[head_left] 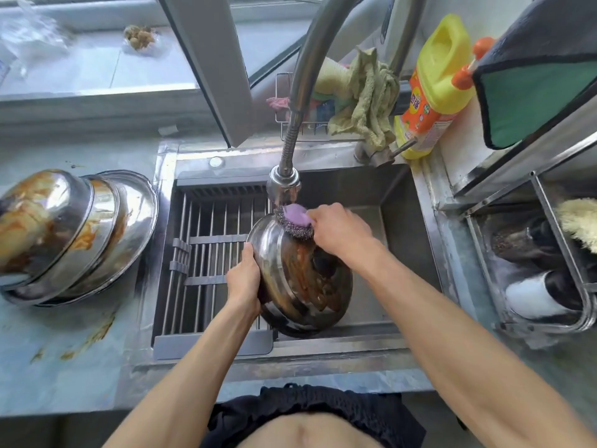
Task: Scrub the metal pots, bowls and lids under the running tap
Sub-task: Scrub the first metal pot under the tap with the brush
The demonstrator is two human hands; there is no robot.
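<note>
A round stainless-steel bowl smeared with orange-brown sauce [300,276] is held tilted on edge over the steel sink [397,202], its outer wall turned up and toward the person. Its left rim is gripped by the left hand [244,279], fingers curled around the edge. A purple-topped steel-wool scrubber [295,221] is pinched in the right hand [339,231] and pressed against the bowl's far, upper edge, directly under the tap's spray head [283,182]. The unscrubbed wall lies below the scrubber, toward the person, so the right hand is judged nearer to it. 3 or so dirty nested bowls [74,234] wait on the left counter.
</note>
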